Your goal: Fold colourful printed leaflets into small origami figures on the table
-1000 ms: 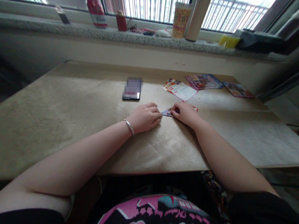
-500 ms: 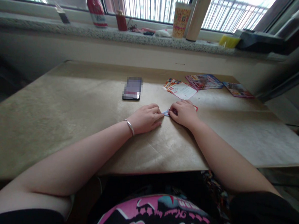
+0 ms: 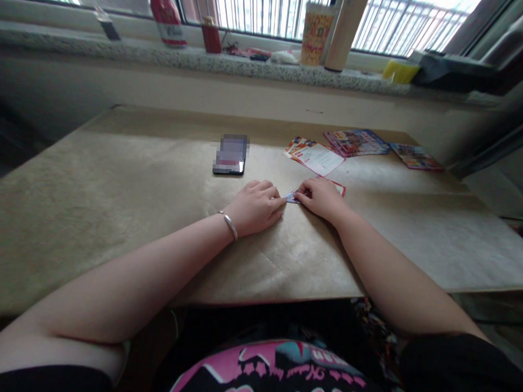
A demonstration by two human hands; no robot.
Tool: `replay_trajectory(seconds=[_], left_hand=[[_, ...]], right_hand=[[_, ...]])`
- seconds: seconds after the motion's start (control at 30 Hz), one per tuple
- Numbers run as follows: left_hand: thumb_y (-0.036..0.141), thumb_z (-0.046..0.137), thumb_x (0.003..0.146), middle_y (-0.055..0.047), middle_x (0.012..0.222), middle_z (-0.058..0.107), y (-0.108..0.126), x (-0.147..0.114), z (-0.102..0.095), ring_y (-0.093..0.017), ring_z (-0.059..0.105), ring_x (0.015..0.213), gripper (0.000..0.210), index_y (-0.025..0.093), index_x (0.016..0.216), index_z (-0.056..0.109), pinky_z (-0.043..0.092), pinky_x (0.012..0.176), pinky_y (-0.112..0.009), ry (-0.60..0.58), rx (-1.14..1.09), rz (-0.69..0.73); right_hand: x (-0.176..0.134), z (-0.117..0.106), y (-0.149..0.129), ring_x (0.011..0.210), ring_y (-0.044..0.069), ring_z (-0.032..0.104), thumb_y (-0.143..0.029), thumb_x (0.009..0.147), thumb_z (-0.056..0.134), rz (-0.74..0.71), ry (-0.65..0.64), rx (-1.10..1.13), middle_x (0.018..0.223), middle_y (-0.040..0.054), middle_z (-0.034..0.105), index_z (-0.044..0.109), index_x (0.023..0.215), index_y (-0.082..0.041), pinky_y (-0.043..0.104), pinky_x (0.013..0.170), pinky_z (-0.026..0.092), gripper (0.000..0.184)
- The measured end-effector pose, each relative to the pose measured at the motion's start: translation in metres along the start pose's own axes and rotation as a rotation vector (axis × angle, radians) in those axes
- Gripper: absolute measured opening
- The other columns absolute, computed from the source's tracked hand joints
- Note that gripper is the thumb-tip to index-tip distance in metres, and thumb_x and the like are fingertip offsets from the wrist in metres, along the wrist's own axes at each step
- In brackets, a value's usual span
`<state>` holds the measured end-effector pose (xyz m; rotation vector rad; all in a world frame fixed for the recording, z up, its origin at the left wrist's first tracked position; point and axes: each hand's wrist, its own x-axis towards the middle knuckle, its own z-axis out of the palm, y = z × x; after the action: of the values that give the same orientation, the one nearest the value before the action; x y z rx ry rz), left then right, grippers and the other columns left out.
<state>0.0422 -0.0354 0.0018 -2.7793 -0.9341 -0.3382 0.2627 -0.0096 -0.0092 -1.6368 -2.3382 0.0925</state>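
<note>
A small folded paper card (image 3: 292,196), blue and white with a red-edged part showing beyond the knuckles, lies on the table between my hands. My left hand (image 3: 257,208) rests on the table with its fingers together, and its fingertips press the card's left tip. On the other side my right hand (image 3: 321,198) is curled over the card, thumb and fingers pinching it down. Much of the card is hidden under the right hand. Just beyond lie several fanned cards (image 3: 319,158), the top one white with a red border.
A phone (image 3: 231,154) with a blurred screen lies beyond my left hand. Colourful printed cards (image 3: 356,142) and another small stack (image 3: 416,157) sit at the back right of the table (image 3: 113,182). The windowsill holds a red can (image 3: 168,21) and a patterned cup (image 3: 316,35).
My right hand's fingers have drawn in slightly, and more of the card's red-edged part shows behind them. My left hand stays almost in place at the tip.
</note>
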Motion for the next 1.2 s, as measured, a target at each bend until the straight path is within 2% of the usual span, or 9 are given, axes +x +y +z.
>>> replay_trajectory(seconds=[0.57, 0.93, 1.07, 1.2], left_hand=[[0.031, 0.051, 0.091, -0.011, 0.102, 0.066, 0.004, 0.004, -0.003, -0.025, 0.058, 0.099, 0.03, 0.018, 0.111, 0.071, 0.046, 0.085, -0.039, -0.062, -0.06, -0.056], [0.03, 0.049, 0.093, -0.008, 0.09, 0.067, -0.01, 0.001, -0.003, -0.021, 0.059, 0.09, 0.03, 0.023, 0.096, 0.078, 0.047, 0.082, -0.036, -0.007, -0.124, -0.102], [0.026, 0.049, 0.092, -0.008, 0.093, 0.068, -0.012, 0.001, -0.002, -0.021, 0.06, 0.091, 0.03, 0.021, 0.097, 0.078, 0.048, 0.083, -0.035, -0.008, -0.12, -0.052], [0.022, 0.048, 0.091, -0.008, 0.097, 0.069, -0.018, -0.001, 0.003, -0.019, 0.062, 0.089, 0.029, 0.018, 0.098, 0.076, 0.05, 0.083, -0.033, 0.017, -0.208, -0.002]], right_hand=[[-0.001, -0.001, -0.005, 0.087, 0.024, 0.061, -0.033, 0.088, 0.057, -0.014, -0.002, -0.095, 0.089, 0.009, 0.073, 0.067, 0.082, -0.019, 0.034, 0.074, 0.04, 0.019], [-0.002, -0.002, -0.004, 0.087, 0.023, 0.061, -0.035, 0.087, 0.059, -0.01, 0.003, -0.07, 0.09, 0.0083, 0.073, 0.067, 0.082, -0.02, 0.033, 0.075, 0.039, 0.018], [-0.002, -0.001, -0.003, 0.085, 0.023, 0.06, -0.036, 0.087, 0.059, -0.017, 0.009, -0.055, 0.088, 0.0074, 0.073, 0.066, 0.081, -0.02, 0.032, 0.073, 0.039, 0.018], [-0.003, 0.002, -0.001, 0.084, 0.023, 0.059, -0.035, 0.086, 0.06, -0.041, 0.032, -0.045, 0.086, 0.0069, 0.072, 0.067, 0.081, -0.02, 0.033, 0.073, 0.039, 0.018]])
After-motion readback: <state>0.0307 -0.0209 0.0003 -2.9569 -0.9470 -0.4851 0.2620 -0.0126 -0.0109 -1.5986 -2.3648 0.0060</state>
